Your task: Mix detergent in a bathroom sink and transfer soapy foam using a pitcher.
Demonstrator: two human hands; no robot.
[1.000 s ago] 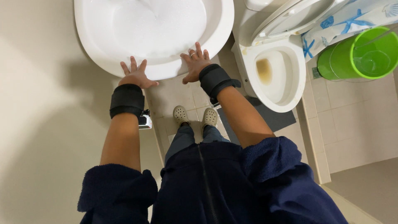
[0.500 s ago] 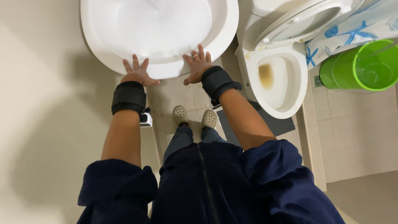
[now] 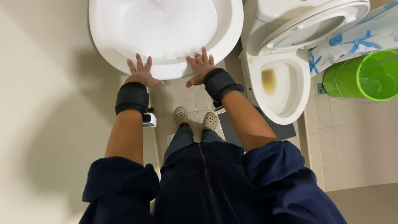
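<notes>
White glossy ceramic filled the top of the head view: a round white washbasin [image 3: 166, 33], seen from straight above, its bowl wet or foamy. The left hand [image 3: 141, 74] lay flat on the near rim with the fingers spread and straight, holding nothing. The right hand [image 3: 201, 66] lay on the same rim, a little to the side, its fingers also spread, and a ring showed on one finger. Both palms pressed down, probably to support the body while it leaned over the basin. Each wrist wore a broad black strap band [image 3: 132, 97].

Just right of the basin stood a white toilet [image 3: 286, 103] with its seat lifted and brownish water in the bowl. Further right a bright green plastic bucket [image 3: 369, 74] stood on the pale beige tiled floor [image 3: 352, 141]. Two grey clog shoes [image 3: 195, 118] stood below the basin.
</notes>
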